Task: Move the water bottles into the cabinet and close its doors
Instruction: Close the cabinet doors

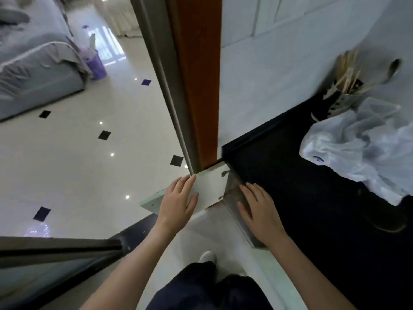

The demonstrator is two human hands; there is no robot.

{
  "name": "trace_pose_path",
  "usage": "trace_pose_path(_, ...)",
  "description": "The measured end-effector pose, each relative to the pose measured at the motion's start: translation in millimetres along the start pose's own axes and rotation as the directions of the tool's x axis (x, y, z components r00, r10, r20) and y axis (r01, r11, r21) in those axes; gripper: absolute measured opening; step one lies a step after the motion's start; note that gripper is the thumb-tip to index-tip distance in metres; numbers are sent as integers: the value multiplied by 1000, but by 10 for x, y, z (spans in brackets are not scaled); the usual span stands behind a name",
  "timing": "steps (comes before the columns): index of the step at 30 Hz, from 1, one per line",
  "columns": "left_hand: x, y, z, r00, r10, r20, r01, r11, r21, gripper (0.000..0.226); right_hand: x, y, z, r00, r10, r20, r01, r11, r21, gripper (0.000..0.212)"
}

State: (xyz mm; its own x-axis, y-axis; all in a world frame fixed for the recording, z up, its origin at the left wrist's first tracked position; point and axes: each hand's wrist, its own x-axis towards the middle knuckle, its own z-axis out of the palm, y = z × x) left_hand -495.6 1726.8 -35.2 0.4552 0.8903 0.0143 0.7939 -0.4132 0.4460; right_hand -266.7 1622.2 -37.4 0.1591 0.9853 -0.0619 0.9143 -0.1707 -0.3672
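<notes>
Step judged: door closing | left hand (178,198) flat, ungrasping, on left cabinet door (207,186) | right hand (257,206) flat on right cabinet door (237,211) | advised: doors pushed evenly, fingers kept off edges | bottles unseen.

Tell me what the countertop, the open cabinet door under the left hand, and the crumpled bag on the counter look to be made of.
Countertop: likely polished black stone or a composite; dark, smooth, faint sheen.
Cabinet door: looks like white laminated board; flat matt face, pale edge band, metal hinges.
Bag: thin translucent plastic film; soft crumpled folds, see-through whitish look.
</notes>
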Motion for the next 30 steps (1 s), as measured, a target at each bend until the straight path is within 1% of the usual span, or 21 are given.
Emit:
trace_pose_path(3,176,-273,149,996,-79,47,78,997,27,52,208,88,207,999,4,36,-4,1000,2,59)
trace_pose_path(7,362,-629,335,980,-145,137,135,988,81,61,365,267,444,997,47,69,-41,996,-84,58)
trace_pose_path(10,439,-821,511,964,-162,211,137,982,130,58,418,403,594,994,75,78,-66,992,-111,57)
trace_pose_path(13,467,-905,674,950,-184,253,156,980,125,52,413,520,703,993,86,86,-79,994,-81,58)
trace_pose_path(16,415,-918,787,950,-199,242,187,980,73,47,376,602,757,996,57,69,-51,995,-84,56)
trace_pose_path(20,310,-861,873,960,-218,176,211,976,53,43,364,675,787,999,17,49,-15,999,-48,49)
trace_pose_path(22,249,-803,906,958,-235,161,231,972,49,42,355,691,759,1000,5,30,-6,1000,29,43)
trace_pose_path(24,130,-702,960,952,-261,162,258,965,37,45,279,749,693,1000,11,16,-13,990,142,42)
trace_pose_path(25,65,-650,995,946,-273,174,272,962,32,47,221,795,650,1000,12,12,-13,986,169,43)
trace_pose_path(27,-70,-537,1065,934,-282,219,286,958,12,51,64,910,595,1000,4,17,-7,989,150,43)
trace_pose_path(30,-258,-283,1152,931,-241,273,279,954,-111,55,-190,1097,560,999,-25,35,23,998,61,45)
